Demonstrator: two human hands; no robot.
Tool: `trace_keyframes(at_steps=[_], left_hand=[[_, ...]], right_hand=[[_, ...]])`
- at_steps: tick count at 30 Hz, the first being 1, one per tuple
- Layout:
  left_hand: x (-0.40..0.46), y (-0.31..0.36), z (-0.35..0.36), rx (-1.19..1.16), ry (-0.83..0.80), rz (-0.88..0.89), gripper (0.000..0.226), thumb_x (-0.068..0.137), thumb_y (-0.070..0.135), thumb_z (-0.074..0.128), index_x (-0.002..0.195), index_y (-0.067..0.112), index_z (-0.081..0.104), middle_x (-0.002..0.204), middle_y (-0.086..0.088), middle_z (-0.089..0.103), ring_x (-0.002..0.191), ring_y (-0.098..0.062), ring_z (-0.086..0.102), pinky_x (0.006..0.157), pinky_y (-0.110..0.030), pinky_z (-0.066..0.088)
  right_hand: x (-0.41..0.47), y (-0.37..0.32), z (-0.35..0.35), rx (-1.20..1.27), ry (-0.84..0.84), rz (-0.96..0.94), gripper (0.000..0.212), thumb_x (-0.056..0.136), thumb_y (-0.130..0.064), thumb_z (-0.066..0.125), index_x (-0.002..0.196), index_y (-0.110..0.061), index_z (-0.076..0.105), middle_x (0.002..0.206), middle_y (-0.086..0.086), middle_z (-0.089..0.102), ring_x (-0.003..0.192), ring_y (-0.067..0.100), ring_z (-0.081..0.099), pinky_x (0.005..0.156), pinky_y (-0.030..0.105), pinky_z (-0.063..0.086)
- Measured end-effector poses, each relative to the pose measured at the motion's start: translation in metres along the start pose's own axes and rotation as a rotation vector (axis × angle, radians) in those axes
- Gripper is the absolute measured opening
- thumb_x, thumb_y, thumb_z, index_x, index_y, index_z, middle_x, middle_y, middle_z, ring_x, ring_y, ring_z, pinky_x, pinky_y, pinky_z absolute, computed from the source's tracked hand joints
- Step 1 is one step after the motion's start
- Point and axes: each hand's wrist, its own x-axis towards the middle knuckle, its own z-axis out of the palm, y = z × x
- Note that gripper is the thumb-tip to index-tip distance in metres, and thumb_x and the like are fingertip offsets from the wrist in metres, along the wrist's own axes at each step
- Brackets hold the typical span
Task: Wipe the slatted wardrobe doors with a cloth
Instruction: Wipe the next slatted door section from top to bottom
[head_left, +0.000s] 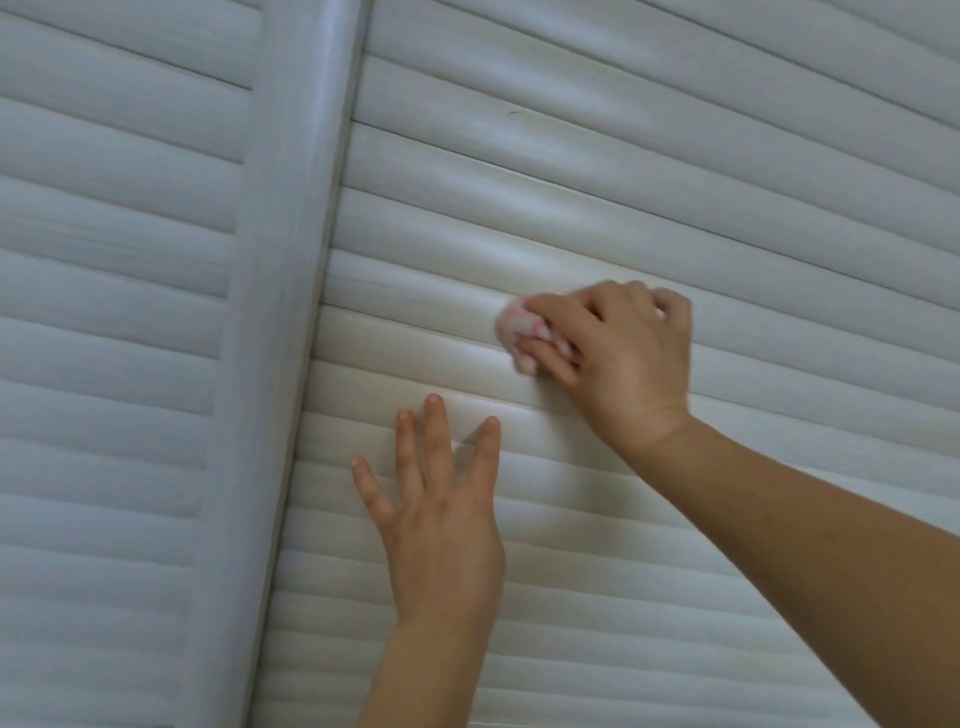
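**Pink cloth on the white slats, with the slats running sideways**

Pink and white, the cloth (519, 332) is bunched up small in the right hand (618, 358). The fingers of that hand curl tight around it and press it flat onto the right wardrobe door (727, 218). Only a little bit of cloth pokes out on the left side of the hand. It looks a bit blurry, so the hand may be moving.

The left hand (441, 519) is below it and a little to the left. It holds nothing. Its fingers are spread wide and it lies flat on the same door, near the right hand but not touching it. I think it keeps the door steady.

The slats (415, 291) are long and run from side to side, tilting a bit down to the right in the head view. So the next wipe should go along a slat, not across it. The cloth points left, toward the tall post (291, 260) between the two doors. The left wardrobe door (104, 260) is past that post, well apart from both hands.
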Motion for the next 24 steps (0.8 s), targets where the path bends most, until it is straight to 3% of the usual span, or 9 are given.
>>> trace_keyframes(at_steps=[4,7,10,12,15,18,24], left_hand=[[-0.001,0.0,-0.002,0.002,0.028,0.018,0.079,0.05,-0.007,0.05,0.121,0.024,0.061,0.139,-0.021,0.043,0.126,-0.042,0.042,0.094,-0.072,0.026],[-0.002,0.0,-0.002,0.01,0.028,0.037,0.081,0.05,-0.007,0.049,0.123,0.024,0.059,0.14,-0.021,0.042,0.129,-0.041,0.038,0.095,-0.072,0.024],[-0.001,-0.002,0.001,0.024,0.02,0.033,0.075,0.06,0.003,0.026,0.124,0.026,0.057,0.141,-0.019,0.04,0.13,-0.039,0.037,0.096,-0.07,0.022],[-0.001,-0.003,0.004,0.021,0.032,0.037,0.076,0.061,0.004,0.022,0.124,0.027,0.056,0.142,-0.018,0.04,0.132,-0.037,0.035,0.101,-0.067,0.017],[-0.004,-0.001,0.005,0.025,0.095,0.06,0.069,0.055,-0.002,0.043,0.119,0.02,0.06,0.14,-0.021,0.042,0.131,-0.036,0.037,0.103,-0.066,0.014],[-0.006,0.003,0.004,0.025,0.117,0.054,0.064,0.054,-0.006,0.044,0.111,0.013,0.063,0.134,-0.026,0.047,0.126,-0.041,0.044,0.096,-0.072,0.018],[-0.006,0.012,0.004,0.048,0.063,-0.01,0.084,0.047,-0.011,0.058,0.126,0.018,0.055,0.138,-0.022,0.043,0.127,-0.042,0.041,0.096,-0.071,0.02]], right_hand=[[-0.049,0.04,-0.011,-0.095,-0.018,0.147,0.026,0.079,-0.044,0.06,0.101,-0.034,0.069,0.086,-0.002,0.064,0.087,0.03,0.055,0.079,0.034,0.022],[-0.056,0.031,-0.008,-0.082,-0.007,0.259,0.027,0.081,-0.044,0.052,0.098,-0.031,0.069,0.082,-0.002,0.064,0.084,0.03,0.055,0.078,0.033,0.022],[-0.042,0.002,0.0,-0.043,0.004,0.222,0.021,0.075,-0.039,0.06,0.093,-0.032,0.069,0.077,-0.002,0.063,0.079,0.029,0.057,0.076,0.033,0.022],[-0.027,-0.021,0.007,-0.002,0.017,0.175,0.016,0.073,-0.037,0.065,0.088,-0.033,0.069,0.072,-0.002,0.062,0.076,0.028,0.057,0.074,0.034,0.023],[-0.004,-0.056,0.015,0.011,0.028,0.113,0.011,0.073,-0.039,0.066,0.08,-0.031,0.069,0.065,-0.001,0.06,0.072,0.027,0.056,0.072,0.034,0.023],[0.005,-0.069,0.019,0.015,0.021,0.076,0.009,0.07,-0.036,0.069,0.076,-0.03,0.068,0.061,-0.002,0.058,0.07,0.026,0.056,0.072,0.033,0.022],[-0.032,-0.012,0.009,0.028,0.003,0.121,0.015,0.075,-0.041,0.063,0.086,-0.032,0.069,0.068,-0.003,0.062,0.072,0.027,0.057,0.074,0.034,0.024]])
